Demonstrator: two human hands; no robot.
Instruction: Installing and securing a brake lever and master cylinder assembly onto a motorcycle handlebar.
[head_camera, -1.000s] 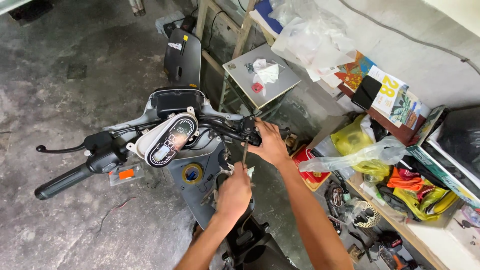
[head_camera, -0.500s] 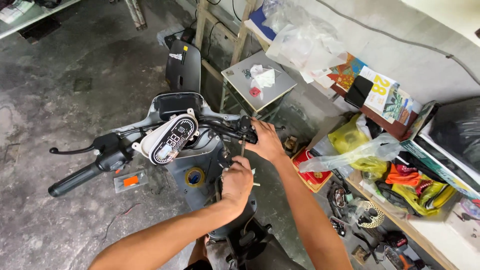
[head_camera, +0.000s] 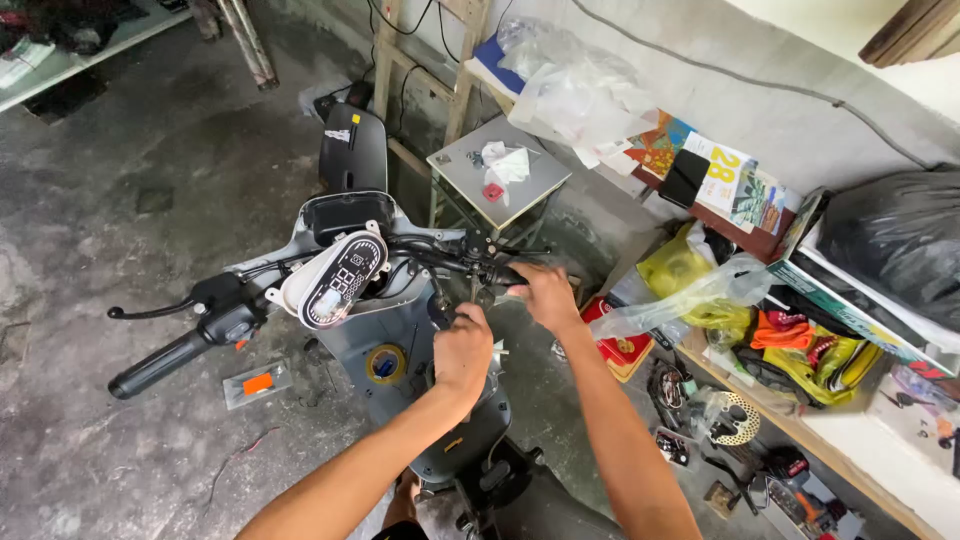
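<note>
Scooter front's stripped: speedometer cluster hangs loose just left of the left hand, fisted around a small tool. Right hand grips the right handlebar. Panels not back on.

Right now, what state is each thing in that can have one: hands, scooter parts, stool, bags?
Left hand: closed around a small dark part below the handlebar.
Right hand: gripping the right handlebar grip.
Instrument cluster: loose from its housing, tilted, display facing up.
Left handlebar grip: free, untouched.
Metal stool: upright, crumpled cloth on top.
Black bag: full, on the shelf.
</note>
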